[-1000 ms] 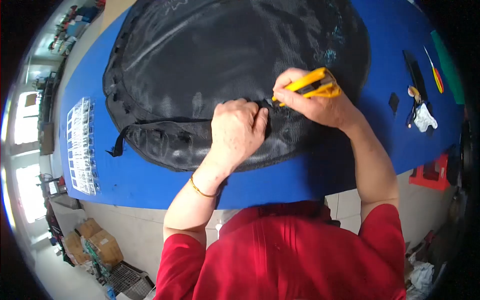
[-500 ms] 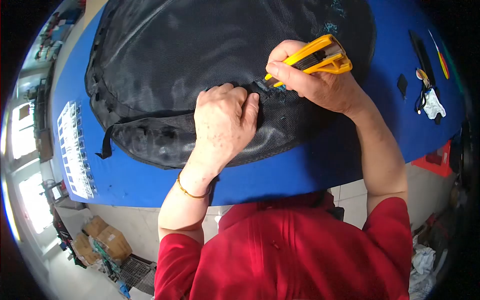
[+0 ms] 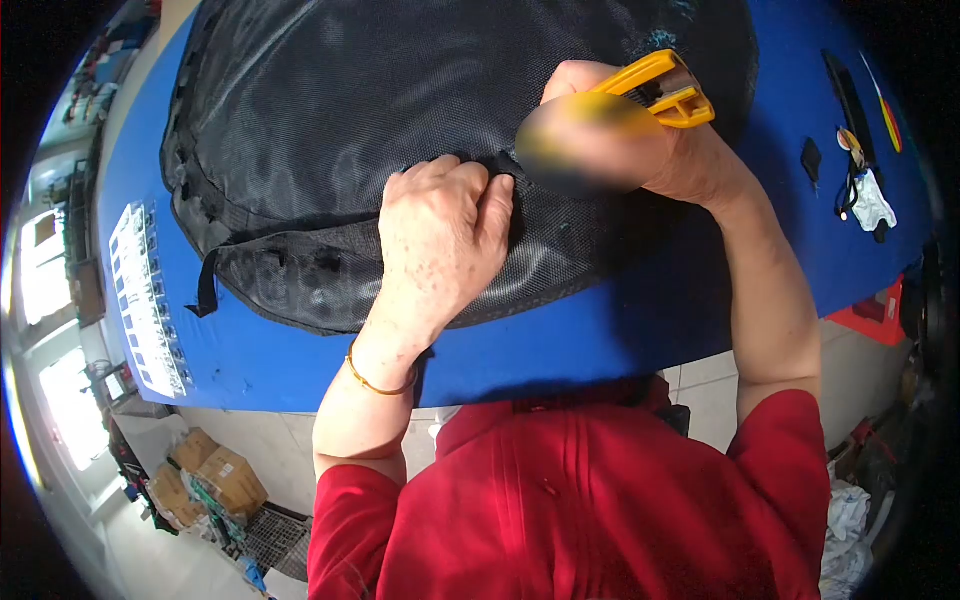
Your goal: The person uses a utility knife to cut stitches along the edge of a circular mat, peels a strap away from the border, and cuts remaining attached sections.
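Black mesh piece (image 3: 320, 130) lies on the blue table (image 3: 520, 360), at twelve o'clock from the person. Left hand (image 3: 440, 240) presses its near part, fingers curled; whether they pinch it cannot be told. Right hand (image 3: 640, 150), at two o'clock from the left, grips a yellow tool (image 3: 645, 72); blur obscures the fingertips.

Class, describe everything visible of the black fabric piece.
The black fabric piece is large and rounded, with a fine woven, shiny look. It lies spread on the blue table, its far edge out of view. A flap runs along the near side, a strap end sticks out at left, and teal marks show at upper right. The left hand grips it at the flap; the right hand holds a yellow tool over it, any contact blurred.
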A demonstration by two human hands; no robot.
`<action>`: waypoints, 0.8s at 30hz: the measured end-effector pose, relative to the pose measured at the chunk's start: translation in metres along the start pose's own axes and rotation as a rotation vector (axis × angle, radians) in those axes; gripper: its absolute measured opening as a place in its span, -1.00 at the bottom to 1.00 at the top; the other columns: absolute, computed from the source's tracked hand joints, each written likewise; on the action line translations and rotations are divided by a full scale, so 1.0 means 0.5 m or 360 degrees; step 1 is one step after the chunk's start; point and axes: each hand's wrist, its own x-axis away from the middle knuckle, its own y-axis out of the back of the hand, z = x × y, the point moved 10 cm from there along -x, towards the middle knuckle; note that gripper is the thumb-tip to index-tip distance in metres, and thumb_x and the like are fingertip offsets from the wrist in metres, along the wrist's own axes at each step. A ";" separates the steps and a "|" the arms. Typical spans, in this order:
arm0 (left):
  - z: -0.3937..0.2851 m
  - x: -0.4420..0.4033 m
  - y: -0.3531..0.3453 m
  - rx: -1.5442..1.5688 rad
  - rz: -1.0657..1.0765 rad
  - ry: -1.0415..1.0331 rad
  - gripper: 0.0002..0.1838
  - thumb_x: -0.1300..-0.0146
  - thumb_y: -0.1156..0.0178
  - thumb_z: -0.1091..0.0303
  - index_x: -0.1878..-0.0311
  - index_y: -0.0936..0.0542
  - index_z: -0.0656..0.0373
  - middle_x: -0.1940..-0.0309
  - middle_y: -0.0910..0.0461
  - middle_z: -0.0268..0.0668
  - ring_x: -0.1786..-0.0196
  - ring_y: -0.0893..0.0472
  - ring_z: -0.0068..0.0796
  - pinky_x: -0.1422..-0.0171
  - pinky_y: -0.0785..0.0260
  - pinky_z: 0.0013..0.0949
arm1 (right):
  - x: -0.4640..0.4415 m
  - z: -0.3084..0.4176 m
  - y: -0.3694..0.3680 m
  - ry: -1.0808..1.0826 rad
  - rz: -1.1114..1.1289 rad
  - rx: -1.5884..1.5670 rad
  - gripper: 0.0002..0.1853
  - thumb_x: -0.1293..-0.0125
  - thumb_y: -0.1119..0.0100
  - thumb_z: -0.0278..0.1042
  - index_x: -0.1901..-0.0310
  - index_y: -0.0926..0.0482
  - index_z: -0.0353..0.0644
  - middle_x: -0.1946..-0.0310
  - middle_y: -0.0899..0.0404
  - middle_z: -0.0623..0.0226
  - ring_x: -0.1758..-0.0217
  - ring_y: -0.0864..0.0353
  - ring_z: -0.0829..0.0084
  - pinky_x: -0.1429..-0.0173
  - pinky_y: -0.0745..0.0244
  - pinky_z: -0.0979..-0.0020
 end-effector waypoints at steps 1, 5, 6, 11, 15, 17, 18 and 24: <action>0.000 0.000 -0.001 -0.0025 -0.0001 -0.0013 -0.68 -0.29 -0.33 0.31 0.54 -0.51 0.21 0.57 -0.49 -0.15 0.40 -0.55 -0.04 0.21 -0.35 -0.09 | 0.001 0.000 -0.001 0.0007 0.0014 -0.0001 -0.83 -0.44 -0.20 -0.51 0.02 -0.61 -0.01 0.16 -0.55 0.45 0.45 -0.52 0.66 0.40 -0.48 0.67; -0.001 0.000 -0.001 -0.0047 0.0008 -0.0012 -0.69 -0.28 -0.32 0.31 0.55 -0.53 0.18 0.57 -0.50 -0.17 0.41 -0.56 -0.06 0.21 -0.35 -0.09 | 0.012 -0.038 -0.010 -0.0338 0.0119 -0.0397 -0.76 -0.41 -0.25 -0.53 -0.02 -0.60 0.04 0.12 -0.53 0.44 0.43 -0.53 0.64 0.40 -0.49 0.69; -0.001 -0.001 0.000 -0.0045 0.0009 -0.0013 -0.69 -0.28 -0.32 0.31 0.55 -0.53 0.18 0.57 -0.50 -0.17 0.41 -0.56 -0.06 0.21 -0.35 -0.09 | 0.009 -0.029 -0.009 -0.0250 0.0156 -0.0282 -0.63 -0.33 -0.28 -0.56 -0.10 -0.56 0.09 0.14 -0.54 0.44 0.34 -0.58 0.56 0.25 -0.57 0.61; 0.000 -0.001 -0.003 -0.0049 0.0022 -0.0007 -0.69 -0.29 -0.31 0.30 0.55 -0.53 0.18 0.58 -0.49 -0.19 0.42 -0.56 -0.09 0.23 -0.33 -0.09 | 0.006 -0.005 -0.007 -0.0064 0.0188 -0.0160 -0.51 -0.28 -0.31 -0.59 -0.17 -0.52 0.18 0.16 -0.54 0.45 0.29 -0.61 0.52 0.21 -0.66 0.58; -0.001 -0.002 -0.002 -0.0051 0.0012 -0.0018 -0.68 -0.29 -0.31 0.30 0.55 -0.53 0.17 0.59 -0.49 -0.20 0.43 -0.55 -0.10 0.23 -0.33 -0.10 | 0.005 -0.007 -0.005 -0.0096 0.0171 -0.0253 -0.59 -0.35 -0.27 -0.56 -0.13 -0.55 0.21 0.18 -0.52 0.47 0.36 -0.59 0.57 0.32 -0.63 0.62; -0.001 -0.002 -0.001 -0.0034 -0.0003 -0.0034 -0.68 -0.29 -0.31 0.30 0.56 -0.52 0.17 0.60 -0.48 -0.20 0.43 -0.55 -0.11 0.23 -0.33 -0.10 | 0.006 -0.010 -0.004 -0.0122 0.0155 -0.0298 -0.61 -0.37 -0.26 -0.54 -0.11 -0.56 0.22 0.18 -0.52 0.48 0.38 -0.58 0.58 0.34 -0.62 0.63; -0.001 -0.002 -0.001 -0.0035 -0.0003 -0.0033 -0.68 -0.29 -0.31 0.30 0.56 -0.52 0.17 0.60 -0.48 -0.20 0.43 -0.55 -0.11 0.23 -0.33 -0.10 | 0.007 -0.012 -0.007 -0.0157 0.0189 -0.0344 -0.63 -0.38 -0.25 -0.54 -0.10 -0.56 0.20 0.18 -0.52 0.49 0.40 -0.58 0.59 0.34 -0.61 0.63; -0.003 -0.001 0.000 -0.0047 -0.0011 -0.0039 -0.68 -0.29 -0.32 0.31 0.56 -0.51 0.17 0.60 -0.47 -0.21 0.44 -0.54 -0.12 0.22 -0.34 -0.10 | 0.014 -0.028 -0.006 -0.0263 0.0168 -0.0339 -0.71 -0.39 -0.22 -0.58 -0.05 -0.60 0.05 0.13 -0.55 0.46 0.44 -0.57 0.65 0.39 -0.54 0.69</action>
